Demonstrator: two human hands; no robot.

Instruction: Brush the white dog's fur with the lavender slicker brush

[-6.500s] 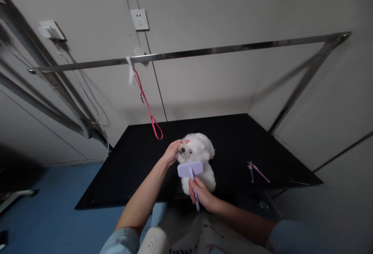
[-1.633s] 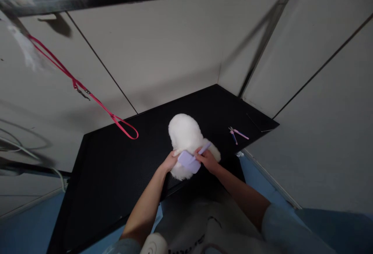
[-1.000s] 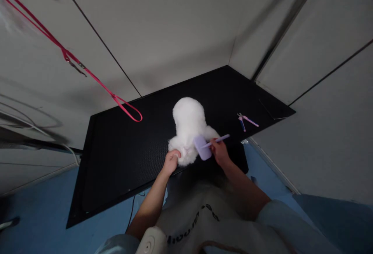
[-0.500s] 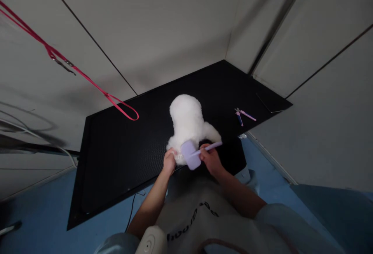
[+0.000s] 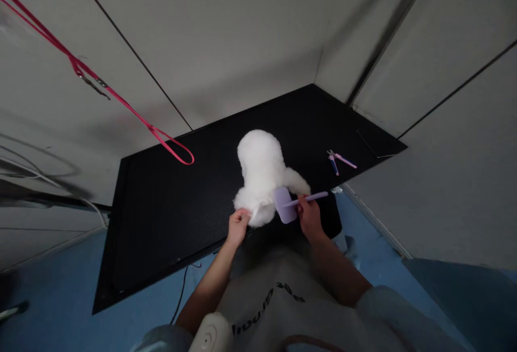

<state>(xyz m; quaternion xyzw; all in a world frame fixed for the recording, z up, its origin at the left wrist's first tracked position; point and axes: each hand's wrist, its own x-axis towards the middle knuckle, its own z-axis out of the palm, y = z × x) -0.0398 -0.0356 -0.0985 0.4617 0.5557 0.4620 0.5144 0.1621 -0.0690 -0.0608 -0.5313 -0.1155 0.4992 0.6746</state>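
Note:
A fluffy white dog point(image 5: 262, 160) is on the black table, near its front edge, seen from above. At its near end my left hand point(image 5: 238, 225) is closed, with thumb and fingers pinching a tuft of the white fur. My right hand point(image 5: 310, 217) grips the handle of a lilac slicker brush point(image 5: 285, 205). The brush's square head is beside the near right part of the dog, its back turned up toward me. Whether its pins touch the fur I cannot tell.
The ribbed black table point(image 5: 173, 201) stands against grey wall panels. Nail clippers point(image 5: 339, 161) with pink and blue handles lie on its right side, left of a dark flat object point(image 5: 377, 142). A red leash point(image 5: 133, 108) hangs over the left side.
The brush and my right hand have moved right, off the near end of the dog, uncovering white fur there. My left hand still holds the fur, having shifted slightly.

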